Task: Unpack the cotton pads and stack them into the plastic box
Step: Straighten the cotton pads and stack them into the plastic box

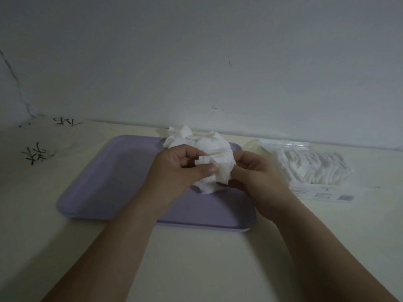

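Both hands hold a loose white clump of cotton pads (214, 159) above a lilac tray (109, 177). My left hand (178, 168) pinches the clump's front with thumb and fingers. My right hand (257, 171) grips it from the right and underneath. More loose pads (180, 134) lie at the tray's far edge. To the right lies a clear package of cotton pads (311, 168), with stacked white pads showing through it. A clear plastic box (290, 146) seems to stand just behind the package; its outline is faint.
The tray sits on a cream table (196, 262) that runs to a grey wall (196, 62). Black scribbles (37, 153) mark the table's left part. A label strip (322, 196) lies along the package's front edge.
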A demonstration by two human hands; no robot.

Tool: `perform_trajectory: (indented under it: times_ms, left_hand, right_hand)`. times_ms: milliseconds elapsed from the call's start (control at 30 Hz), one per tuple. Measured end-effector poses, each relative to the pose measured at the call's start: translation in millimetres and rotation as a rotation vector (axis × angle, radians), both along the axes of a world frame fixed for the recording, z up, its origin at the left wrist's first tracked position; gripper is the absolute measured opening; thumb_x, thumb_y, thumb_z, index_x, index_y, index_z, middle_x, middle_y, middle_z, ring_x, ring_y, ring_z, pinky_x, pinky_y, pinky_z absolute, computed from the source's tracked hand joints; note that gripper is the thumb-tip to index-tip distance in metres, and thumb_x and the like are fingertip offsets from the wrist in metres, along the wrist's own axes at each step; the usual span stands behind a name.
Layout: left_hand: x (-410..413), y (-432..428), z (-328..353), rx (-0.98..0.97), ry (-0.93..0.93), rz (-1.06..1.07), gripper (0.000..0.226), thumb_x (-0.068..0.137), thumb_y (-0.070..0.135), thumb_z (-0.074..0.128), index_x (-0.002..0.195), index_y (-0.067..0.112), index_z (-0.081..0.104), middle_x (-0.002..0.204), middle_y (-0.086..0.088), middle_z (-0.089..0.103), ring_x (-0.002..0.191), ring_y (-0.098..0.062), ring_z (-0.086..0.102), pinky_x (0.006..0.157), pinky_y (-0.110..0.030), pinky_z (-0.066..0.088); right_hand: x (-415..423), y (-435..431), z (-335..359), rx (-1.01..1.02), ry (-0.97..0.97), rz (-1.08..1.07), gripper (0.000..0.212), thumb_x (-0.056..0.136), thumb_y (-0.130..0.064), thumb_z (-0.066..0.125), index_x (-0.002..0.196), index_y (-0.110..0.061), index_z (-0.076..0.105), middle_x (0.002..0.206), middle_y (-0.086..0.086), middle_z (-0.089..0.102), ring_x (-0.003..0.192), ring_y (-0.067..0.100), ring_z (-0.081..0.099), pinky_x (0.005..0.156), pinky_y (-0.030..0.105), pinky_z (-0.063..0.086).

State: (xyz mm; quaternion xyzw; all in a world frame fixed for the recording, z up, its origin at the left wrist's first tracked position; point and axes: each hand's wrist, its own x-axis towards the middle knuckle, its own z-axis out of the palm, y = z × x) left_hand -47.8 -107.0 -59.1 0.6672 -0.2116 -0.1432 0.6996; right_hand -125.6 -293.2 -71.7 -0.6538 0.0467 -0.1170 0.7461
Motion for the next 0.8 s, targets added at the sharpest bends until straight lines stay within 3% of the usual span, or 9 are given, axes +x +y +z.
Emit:
perform_trajectory:
  times_ms: [100,200,300,367,533,633,733,800]
  left_hand:
    - [1.0,1.1,1.1,0.01,-0.016,0.034,0.026,0.074,0.001,0.09,0.09,0.016,0.074,0.091,-0.008,0.081,0.08,-0.018,0.074,0.073,-0.034,0.06]
    - [1.7,0.7,-0.1,0.033,-0.047,0.065,0.027,0.073,0.0,0.091,0.081,0.02,0.075,0.086,-0.007,0.08,0.074,-0.014,0.072,0.069,-0.029,0.059]
    - [0.5,-0.5,1.0,0.03,-0.023,0.05,0.023,0.073,0.001,0.091,0.082,0.016,0.076,0.082,-0.005,0.079,0.067,-0.011,0.07,0.06,-0.021,0.054]
    - [0.7,-0.2,1.5,0.017,-0.007,0.043,0.018,0.076,0.004,0.089,0.087,0.014,0.079,0.083,-0.008,0.079,0.067,-0.014,0.068,0.062,-0.026,0.056]
    - [-1.6,0.1,2.2,0.038,-0.041,0.039,0.016,0.082,0.007,0.086,0.096,0.013,0.083,0.09,-0.007,0.081,0.075,-0.017,0.072,0.073,-0.039,0.062]
    - [-2.8,-1.0,1.8,0.033,-0.047,0.078,0.018,0.081,0.01,0.087,0.098,0.012,0.082,0.092,-0.009,0.081,0.078,-0.02,0.073,0.072,-0.039,0.063]
    - [-1.6,-2.7,-0.5,0.045,-0.078,0.208,0.027,0.076,0.015,0.093,0.093,0.013,0.072,0.085,-0.003,0.074,0.076,-0.015,0.067,0.072,-0.032,0.06]
    - [-4.1,-4.3,0.0,0.1,-0.168,0.253,0.026,0.076,0.016,0.093,0.086,0.014,0.068,0.076,-0.005,0.068,0.068,-0.013,0.062,0.064,-0.026,0.056]
  right_hand:
    - [-0.2,-1.7,0.6,-0.003,-0.01,-0.017,0.018,0.097,0.003,0.066,0.112,0.003,0.076,0.111,0.03,0.074,0.103,0.037,0.074,0.09,0.042,0.061]
    - [-0.1,0.0,0.8,0.034,-0.002,0.007,0.02,0.092,-0.006,0.071,0.11,0.001,0.076,0.11,0.029,0.075,0.102,0.037,0.074,0.093,0.045,0.061]
    - [1.1,0.9,-3.2,-0.006,0.005,-0.025,0.017,0.102,-0.002,0.064,0.115,0.0,0.074,0.111,0.032,0.073,0.106,0.044,0.073,0.098,0.052,0.058]
    - [1.2,0.5,-4.1,-0.016,0.001,-0.048,0.017,0.103,-0.003,0.062,0.115,-0.002,0.074,0.111,0.035,0.072,0.105,0.047,0.072,0.1,0.056,0.057]
    - [-2.1,2.5,2.5,0.001,0.012,-0.029,0.018,0.097,-0.007,0.071,0.112,0.0,0.076,0.105,0.026,0.077,0.098,0.036,0.076,0.086,0.04,0.061]
    - [-1.9,3.6,5.5,0.073,0.023,0.019,0.018,0.098,-0.003,0.064,0.111,0.004,0.075,0.108,0.025,0.076,0.102,0.038,0.074,0.094,0.05,0.06]
    - [-1.6,4.4,8.5,0.165,0.016,0.056,0.037,0.094,-0.022,0.065,0.118,0.006,0.07,0.114,0.024,0.073,0.107,0.037,0.073,0.1,0.056,0.057]
    - [-1.1,5.5,7.8,0.156,0.015,0.05,0.04,0.091,-0.025,0.07,0.117,0.006,0.07,0.118,0.028,0.071,0.112,0.043,0.071,0.103,0.058,0.055]
